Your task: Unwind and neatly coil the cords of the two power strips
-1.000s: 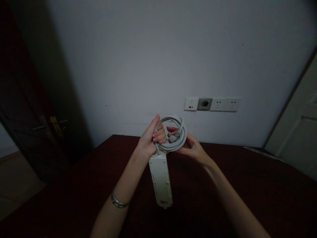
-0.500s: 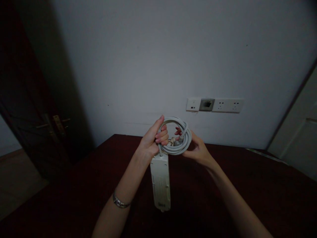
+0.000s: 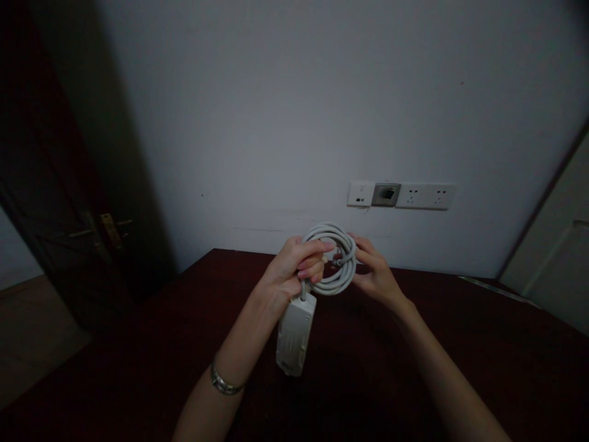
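A grey power cord (image 3: 332, 287) is wound into a round coil of several loops, held up over the dark table. My left hand (image 3: 298, 264) is closed round the coil's left side, thumb lying across it. The coil's right side is gripped by my right hand (image 3: 375, 273), whose fingers partly go behind the loops. From the cord hangs a white power strip (image 3: 294, 337), tilted below my left hand. The cord's plug end (image 3: 338, 258) shows partly inside the ring, near my right fingertips; its prongs are hard to make out.
The dark red table (image 3: 221, 270) meets a pale wall. Wall sockets (image 3: 426, 196) and a grey wall plate (image 3: 386, 194) sit behind to the right. A dark door with a handle (image 3: 110, 230) stands at the left. A thin strip (image 3: 499, 290) lies along the table's back right edge.
My left thumb has come down across the coil, and that hand has shifted slightly right. The power strip has swung and tilted. My right fingers have moved up along the coil's right side.
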### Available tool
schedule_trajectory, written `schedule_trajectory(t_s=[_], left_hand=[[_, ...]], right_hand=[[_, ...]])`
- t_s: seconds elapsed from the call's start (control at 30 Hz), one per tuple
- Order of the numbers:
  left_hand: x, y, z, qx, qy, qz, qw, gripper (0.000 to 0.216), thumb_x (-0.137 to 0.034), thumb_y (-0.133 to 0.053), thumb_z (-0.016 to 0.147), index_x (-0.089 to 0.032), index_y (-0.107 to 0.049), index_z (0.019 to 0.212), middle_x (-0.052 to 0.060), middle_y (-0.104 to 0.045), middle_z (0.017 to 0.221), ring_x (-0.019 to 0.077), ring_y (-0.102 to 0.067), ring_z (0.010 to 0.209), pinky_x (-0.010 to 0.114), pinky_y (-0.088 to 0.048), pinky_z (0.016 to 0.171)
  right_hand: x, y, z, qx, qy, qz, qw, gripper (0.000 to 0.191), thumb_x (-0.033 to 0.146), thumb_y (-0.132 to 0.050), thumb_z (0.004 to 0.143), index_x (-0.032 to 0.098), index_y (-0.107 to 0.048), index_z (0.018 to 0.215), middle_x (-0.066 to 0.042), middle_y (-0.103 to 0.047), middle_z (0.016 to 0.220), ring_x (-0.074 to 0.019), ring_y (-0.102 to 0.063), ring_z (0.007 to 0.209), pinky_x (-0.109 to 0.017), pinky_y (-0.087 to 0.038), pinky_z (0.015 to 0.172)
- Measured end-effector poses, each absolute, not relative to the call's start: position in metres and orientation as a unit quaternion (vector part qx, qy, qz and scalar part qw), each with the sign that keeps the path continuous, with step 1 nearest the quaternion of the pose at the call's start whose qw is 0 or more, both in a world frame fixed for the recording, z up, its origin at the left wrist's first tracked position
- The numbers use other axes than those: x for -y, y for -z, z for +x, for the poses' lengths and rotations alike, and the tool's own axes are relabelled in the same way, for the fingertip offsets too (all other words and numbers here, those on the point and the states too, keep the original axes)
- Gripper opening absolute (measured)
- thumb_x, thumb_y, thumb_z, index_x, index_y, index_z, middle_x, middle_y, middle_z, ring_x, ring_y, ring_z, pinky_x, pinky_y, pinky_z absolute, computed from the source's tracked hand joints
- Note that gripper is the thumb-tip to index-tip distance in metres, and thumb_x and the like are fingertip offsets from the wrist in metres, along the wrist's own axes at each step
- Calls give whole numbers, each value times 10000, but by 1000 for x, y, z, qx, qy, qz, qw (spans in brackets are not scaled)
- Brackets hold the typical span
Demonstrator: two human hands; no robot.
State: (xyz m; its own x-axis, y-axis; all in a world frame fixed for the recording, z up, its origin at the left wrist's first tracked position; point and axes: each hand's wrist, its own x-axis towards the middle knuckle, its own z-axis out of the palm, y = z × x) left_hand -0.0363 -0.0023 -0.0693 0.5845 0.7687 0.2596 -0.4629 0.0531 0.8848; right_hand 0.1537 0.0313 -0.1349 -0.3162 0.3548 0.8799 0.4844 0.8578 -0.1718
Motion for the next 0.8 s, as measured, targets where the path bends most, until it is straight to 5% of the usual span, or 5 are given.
schedule_trajectory(t_s=[0.23, 0.53, 0.8], left_hand=[[-15, 76, -34, -154, -435, 468, 754, 412, -110, -571, 696, -186, -292, 402, -98, -234, 281, 16, -207, 244, 171, -265, 319], [-48, 81, -40, -199, -429, 420, 774, 331, -210, -518, 783, -171, -371, 489, -106, -245, 300, 26, -221, 233, 161, -287, 318], [-32, 79, -38, -204, -453, 511, 701, 376, -254, -568, 753, -166, -385, 437, -43, -379, 337, 71, -406, 294, 198, -336, 346]], right_hand=[[-33, 133, 158, 809, 55, -287, 511, 209, 210, -630, 745, 221, -671, 950, -96, -548, 1165, -263, -412, 1221, -453, -353, 992], [-10, 121, 135, 804, -277, -263, 456, 396, 284, -708, 694, 175, -598, 1058, -72, -626, 1071, -216, -568, 1023, -401, -390, 970], [-2, 110, 140, 796, -332, -227, 453, 363, 400, -730, 670, 180, -659, 950, -78, -631, 1100, -238, -530, 1109, -410, -345, 1011]])
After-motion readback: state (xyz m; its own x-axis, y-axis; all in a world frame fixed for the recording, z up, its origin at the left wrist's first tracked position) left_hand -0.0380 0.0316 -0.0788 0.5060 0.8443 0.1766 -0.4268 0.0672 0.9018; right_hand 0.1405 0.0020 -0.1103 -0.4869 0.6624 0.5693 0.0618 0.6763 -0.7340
